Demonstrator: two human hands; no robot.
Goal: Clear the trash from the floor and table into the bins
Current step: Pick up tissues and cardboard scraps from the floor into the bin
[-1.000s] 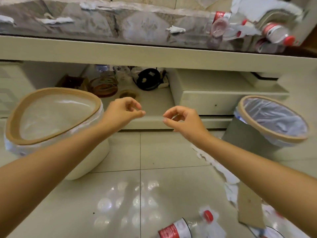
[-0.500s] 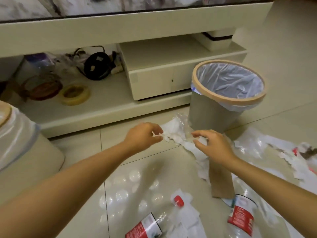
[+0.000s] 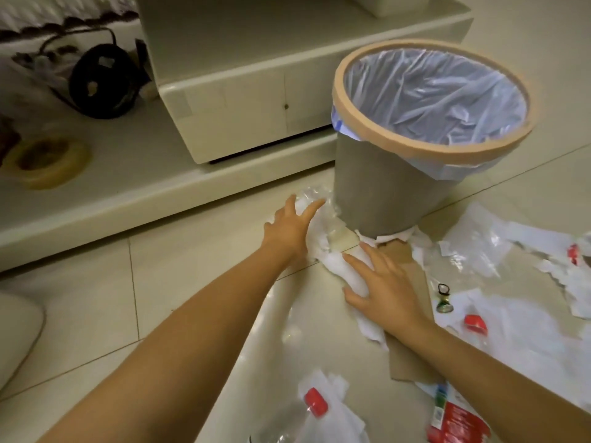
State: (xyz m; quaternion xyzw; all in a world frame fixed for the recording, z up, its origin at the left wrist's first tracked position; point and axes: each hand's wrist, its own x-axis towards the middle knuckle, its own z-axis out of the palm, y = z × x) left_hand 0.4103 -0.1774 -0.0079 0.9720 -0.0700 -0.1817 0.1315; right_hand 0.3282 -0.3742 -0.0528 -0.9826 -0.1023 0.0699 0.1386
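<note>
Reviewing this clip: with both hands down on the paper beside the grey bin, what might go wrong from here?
1. White paper runs under the grey bin; pulling it may tear it or tip the bin.
2. The left hand and right hand lie flat, gripping nothing yet, so scraps may scatter.
3. The bottle near the left forearm could get knocked away.

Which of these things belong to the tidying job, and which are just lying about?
Part of the job:
grey bin
white paper
cardboard strip
plastic bottle
left hand
right hand

Just lying about:
black cable coil
tape roll
drawer unit
</note>
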